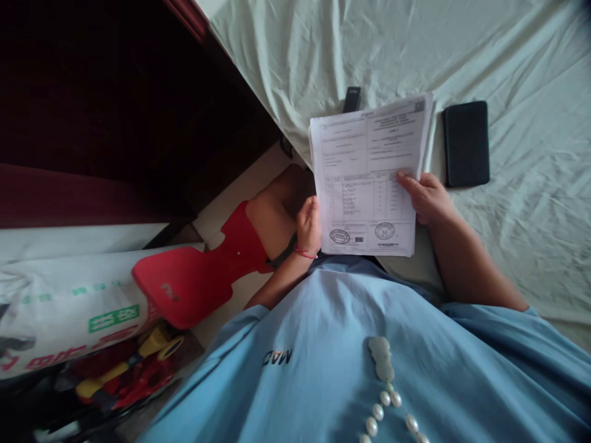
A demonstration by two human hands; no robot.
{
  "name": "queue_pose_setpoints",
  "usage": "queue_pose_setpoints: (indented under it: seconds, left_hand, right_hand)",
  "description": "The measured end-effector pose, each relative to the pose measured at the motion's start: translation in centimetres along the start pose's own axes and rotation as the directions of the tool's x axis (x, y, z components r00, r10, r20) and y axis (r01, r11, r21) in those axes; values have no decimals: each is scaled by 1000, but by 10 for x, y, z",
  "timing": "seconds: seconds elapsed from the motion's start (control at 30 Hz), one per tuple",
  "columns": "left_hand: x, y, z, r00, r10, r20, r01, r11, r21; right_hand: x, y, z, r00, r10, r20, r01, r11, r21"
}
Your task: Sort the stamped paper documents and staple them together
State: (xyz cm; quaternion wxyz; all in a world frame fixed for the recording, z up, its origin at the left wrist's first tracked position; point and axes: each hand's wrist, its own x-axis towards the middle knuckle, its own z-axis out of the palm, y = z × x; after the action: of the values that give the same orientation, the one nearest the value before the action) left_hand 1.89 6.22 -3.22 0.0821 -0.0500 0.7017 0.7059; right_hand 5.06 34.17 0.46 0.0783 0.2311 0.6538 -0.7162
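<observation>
A stack of printed papers [353, 206] is held up in front of my body, the top sheet carrying a ruled table and two round stamps near its lower edge. My right hand [427, 195] grips the stack's right side, thumb on top and fingers beneath. At the lower left edge my left hand [309, 226], with a red string on the wrist, is closed on the papers; its fingertips are partly hidden. A black flat case or device [466, 144] lies on the sheet to the right of my right hand. Behind the papers' top edge a small black object [352, 98] is partly covered.
A bed with a pale, wrinkled sheet [521, 246] spreads under and beyond the papers. On the left are dark wooden furniture [92, 111], a red plastic seat [184, 286], a white printed sack [69, 307] and a yellow-and-red item [115, 375].
</observation>
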Motion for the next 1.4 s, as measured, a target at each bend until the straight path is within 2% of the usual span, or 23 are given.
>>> queue_pose_setpoints:
  seconds: [0.2, 0.4, 0.6, 0.87, 1.0, 1.13, 1.4]
  left_hand:
    - [2, -4, -6, 999, 48, 14, -50, 977, 209]
    - [-2, -5, -8, 996, 61, 67, -76, 967, 243]
    - [-6, -5, -6, 997, 1, 83, -14, 986, 164]
    - [8, -5, 1, 998, 16, -57, -15, 1000, 24]
    - [14, -6, 0, 999, 7, -38, -4, 998, 63]
    - [13, -4, -1, 999, 52, -9, -51, 993, 106]
    - [7, -3, 1, 1000, 30, 0, -30, 999, 40]
  right_hand:
    - [-2, -2, -1, 1000, 21, -5, -21, 999, -41]
    - [-3, -5, 4, 997, -57, -45, 54, 997, -55]
    - [-3, -6, 6, 991, -124, -40, 122, 992, -41]
    - [-6, -6, 3, 996, -88, 26, 89, 994, -65]
    - [-8, -8, 3, 995, -80, 59, 84, 995, -60]
    - [-9, -11, 5, 996, -73, 47, 76, 995, -61]
    - [-9, -10, 7, 990, -139, 19, 140, 988, -58]
